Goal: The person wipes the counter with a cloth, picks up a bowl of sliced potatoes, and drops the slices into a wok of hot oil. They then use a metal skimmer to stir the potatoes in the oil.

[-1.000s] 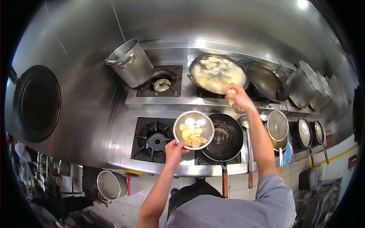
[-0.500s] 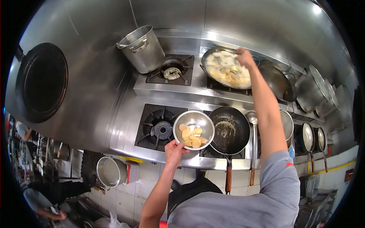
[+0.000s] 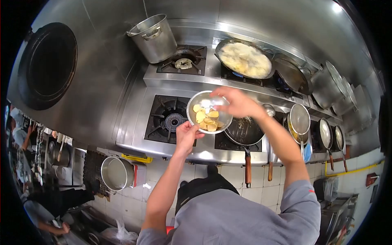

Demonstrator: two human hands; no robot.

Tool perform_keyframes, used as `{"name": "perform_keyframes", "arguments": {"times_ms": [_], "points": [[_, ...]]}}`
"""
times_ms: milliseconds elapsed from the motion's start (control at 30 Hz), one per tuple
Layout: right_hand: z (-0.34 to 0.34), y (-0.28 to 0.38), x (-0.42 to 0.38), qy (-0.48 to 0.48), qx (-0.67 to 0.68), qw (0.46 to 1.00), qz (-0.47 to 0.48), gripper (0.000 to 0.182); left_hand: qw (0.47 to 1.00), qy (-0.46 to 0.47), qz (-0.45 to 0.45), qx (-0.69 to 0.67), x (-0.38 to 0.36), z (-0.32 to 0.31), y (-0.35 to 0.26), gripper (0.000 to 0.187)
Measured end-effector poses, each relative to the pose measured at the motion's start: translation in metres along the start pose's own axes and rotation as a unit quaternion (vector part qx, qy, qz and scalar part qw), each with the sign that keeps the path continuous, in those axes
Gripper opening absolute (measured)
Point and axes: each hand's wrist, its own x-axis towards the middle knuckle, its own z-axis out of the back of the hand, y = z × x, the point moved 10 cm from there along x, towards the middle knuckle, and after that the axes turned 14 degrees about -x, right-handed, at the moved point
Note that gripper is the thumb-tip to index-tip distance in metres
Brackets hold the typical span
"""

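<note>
My left hand [image 3: 188,137] grips the near-left rim of a steel mixing bowl [image 3: 198,100], thumb over the edge. Inside lie several pale yellow slices [image 3: 207,118] that look like potato. Over the bowl's right side reaches my right hand [image 3: 234,103], slightly blurred, its fingers apart and nothing visible in them. A black frying pan [image 3: 247,134] with a wooden handle sits just right of the bowl, partly behind my right forearm. On the back burner, a wok [image 3: 267,76] holds pale pieces under foaming oil, with blue flame below.
A tall steel pot [image 3: 157,45] stands at the back left, beside a burner. Front left is a bare burner [image 3: 174,121]. To the right are a ladle [image 3: 270,163], a strainer [image 3: 300,118], a dark wok [image 3: 292,73] and more pans. Another person [image 3: 57,204] is at lower left.
My right hand has come back from above the wok to the bowl, its fingers now spread. The wok's foam covers more of its contents. My left hand keeps the bowl; the view has tilted.
</note>
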Motion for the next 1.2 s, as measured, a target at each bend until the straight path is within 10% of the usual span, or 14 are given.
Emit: {"name": "perform_keyframes", "arguments": {"times_ms": [333,667,1200], "points": [[-0.117,0.013,-0.034,0.097,-0.010,0.980,-0.171,0.060,0.997,0.037,0.032,0.060,0.006,0.010,0.011,0.015],[-0.148,-0.018,-0.037,0.008,-0.054,0.987,-0.153,0.033,0.997,-0.007,0.035,0.075,0.010,0.019,0.030,0.022],[-0.053,-0.142,-0.019,-0.085,0.425,0.858,-0.275,0.017,0.998,0.009,0.004,0.061,0.068,-0.050,0.026,0.011]]}}
